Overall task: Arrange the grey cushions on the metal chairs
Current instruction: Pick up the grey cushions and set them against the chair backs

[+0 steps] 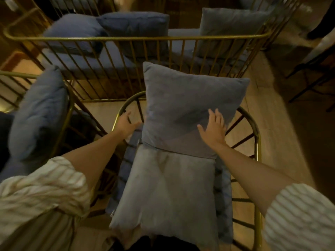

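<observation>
A grey cushion leans upright against the curved back of the brass metal chair directly below me. A second grey cushion lies flat on that chair's seat, over a darker blue seat pad. My right hand rests flat on the upright cushion's lower right part, fingers spread. My left hand hovers at the cushion's left edge near the chair rail, fingers apart, holding nothing.
A brass metal bench stands beyond, carrying several blue-grey cushions. Another metal chair with a cushion stands at the left. Dark furniture legs stand at the right on the wooden floor.
</observation>
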A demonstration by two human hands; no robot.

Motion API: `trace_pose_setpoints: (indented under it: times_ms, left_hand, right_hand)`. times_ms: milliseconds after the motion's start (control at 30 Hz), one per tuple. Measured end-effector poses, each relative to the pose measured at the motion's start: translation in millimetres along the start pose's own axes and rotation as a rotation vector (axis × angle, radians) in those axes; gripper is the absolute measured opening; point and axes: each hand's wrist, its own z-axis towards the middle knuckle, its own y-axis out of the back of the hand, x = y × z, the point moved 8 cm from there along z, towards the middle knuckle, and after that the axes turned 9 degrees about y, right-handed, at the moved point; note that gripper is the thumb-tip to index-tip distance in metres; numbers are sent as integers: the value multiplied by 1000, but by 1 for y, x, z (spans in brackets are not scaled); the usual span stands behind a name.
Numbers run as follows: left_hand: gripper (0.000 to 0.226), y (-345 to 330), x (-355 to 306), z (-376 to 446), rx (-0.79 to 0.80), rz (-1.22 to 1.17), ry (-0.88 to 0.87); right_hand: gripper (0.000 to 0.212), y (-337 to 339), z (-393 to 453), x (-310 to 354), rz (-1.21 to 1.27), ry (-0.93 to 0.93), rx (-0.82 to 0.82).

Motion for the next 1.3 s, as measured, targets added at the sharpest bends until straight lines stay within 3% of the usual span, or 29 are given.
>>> trace_pose_setpoints:
  times_ms: [267,433,700,967,1300]
  left_hand:
    - [79,113,88,-41,-22,312,-99]
    - [71,208,158,-60,-54,429,-201]
    - [76,338,304,-83,-168,453,-102]
    - [67,413,412,-88,-244,374,18]
    - [69,443,473,-25,-185,329,125]
  right_hand:
    - [76,-39,-35,157,-120,191,290]
    - [76,-81,-71,276,-136,281,324]
    - [78,-180,-141,440,-76,338,346]
    - [74,-255,-186,535,34,397,410]
    - [75,-304,-126,604,-29,364,386]
